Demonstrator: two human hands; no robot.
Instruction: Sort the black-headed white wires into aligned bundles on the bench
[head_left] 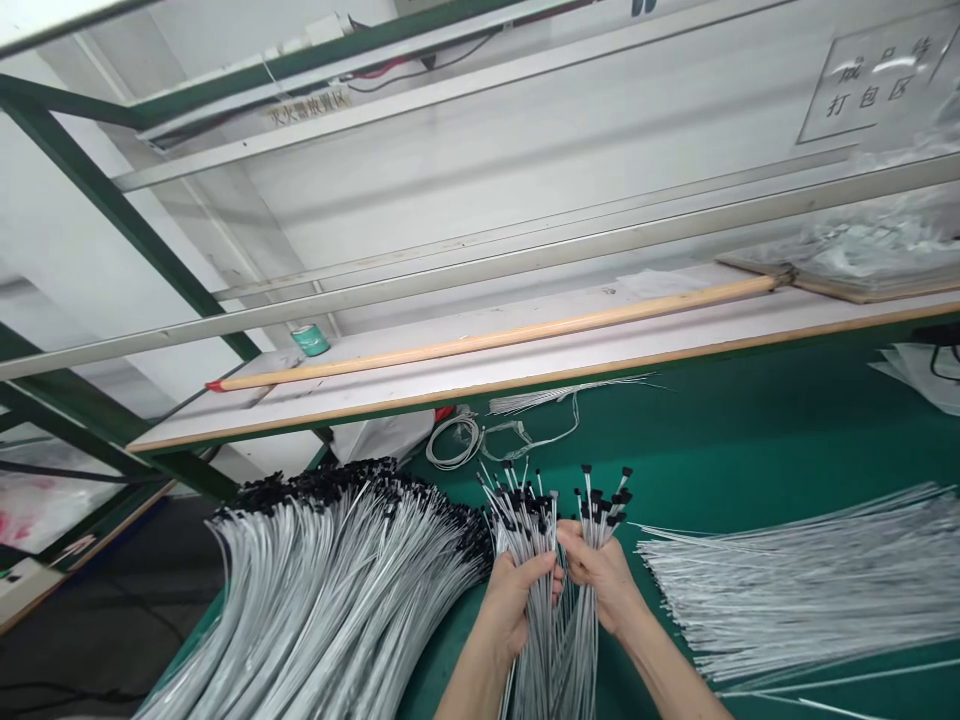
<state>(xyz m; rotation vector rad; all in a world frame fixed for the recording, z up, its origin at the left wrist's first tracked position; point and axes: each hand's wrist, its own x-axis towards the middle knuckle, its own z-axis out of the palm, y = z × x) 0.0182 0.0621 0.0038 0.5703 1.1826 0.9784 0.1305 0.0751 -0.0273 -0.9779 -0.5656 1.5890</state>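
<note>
My left hand (516, 600) is closed round a bundle of thin white wires with black-capped ends (521, 510), held upright over the green table (735, 450). Right beside it, my right hand (604, 575) grips a smaller bunch of the same capped wires (604, 500). The two hands touch at the thumbs. The wires' lower lengths hang down between my forearms.
A big heap of capped white wires (330, 580) lies to the left, reaching the table's edge. A fan of bare white wires (810, 590) lies to the right. Behind are coiled white cable (454, 440), a shelf board with a wooden pole (495, 340), green tape roll (310, 340) and plastic bags (877, 245).
</note>
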